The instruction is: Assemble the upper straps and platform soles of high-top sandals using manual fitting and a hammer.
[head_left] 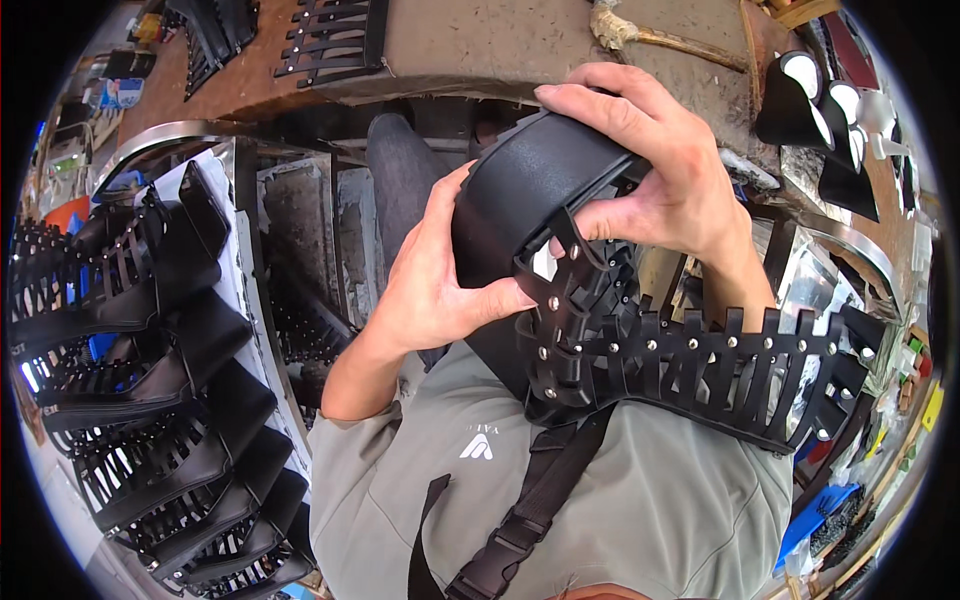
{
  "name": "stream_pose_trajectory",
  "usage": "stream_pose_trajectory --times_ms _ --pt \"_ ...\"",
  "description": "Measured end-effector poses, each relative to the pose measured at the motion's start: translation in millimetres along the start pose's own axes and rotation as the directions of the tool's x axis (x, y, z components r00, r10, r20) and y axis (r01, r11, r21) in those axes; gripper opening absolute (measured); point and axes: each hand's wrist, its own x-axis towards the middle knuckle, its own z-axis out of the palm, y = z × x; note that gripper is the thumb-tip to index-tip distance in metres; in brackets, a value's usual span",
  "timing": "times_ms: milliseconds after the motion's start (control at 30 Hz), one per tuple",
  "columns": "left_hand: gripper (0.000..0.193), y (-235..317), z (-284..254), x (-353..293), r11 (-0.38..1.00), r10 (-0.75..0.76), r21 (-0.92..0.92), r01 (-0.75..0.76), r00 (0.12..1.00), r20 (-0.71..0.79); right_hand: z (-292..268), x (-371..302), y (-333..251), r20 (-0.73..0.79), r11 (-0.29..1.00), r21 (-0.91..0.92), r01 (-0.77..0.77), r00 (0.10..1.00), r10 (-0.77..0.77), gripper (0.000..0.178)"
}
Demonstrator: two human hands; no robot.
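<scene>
Between my two hands is a black leather strappy shoe upper (545, 178), its smooth curved closed end tilted up and away from me. My left hand (425, 265) grips its left side, thumb pressed on the edge by the straps. Over the top curl the fingers of my right hand (660, 150), and that thumb reaches inside the opening. A long band of cut straps with silver rivets (700, 350) hangs from the upper across my chest to the right. The inside of the closed end is mostly hidden.
On the left a rack (225, 270) carries several similar black uppers (190, 375). Beyond my hands is a brown workbench (480, 45) with a strappy black piece (335, 40) and a wooden-handled tool (680, 42). Black pieces with white ovals (800, 110) lie at the far right.
</scene>
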Motion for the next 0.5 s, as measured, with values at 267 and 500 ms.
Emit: stream_pose_trajectory --times_ms 267,500 --pt "0.085 -12.5 5.6 -4.6 0.985 0.011 0.17 0.017 0.986 -0.165 11.4 -8.3 -8.7 0.01 0.955 0.106 -0.277 0.961 0.278 0.068" --pt "0.091 -26.5 -28.0 29.0 0.998 -0.056 -0.025 0.059 0.993 0.1 10.4 1.9 15.4 0.065 0.969 0.143 -0.199 0.979 0.192 0.073"
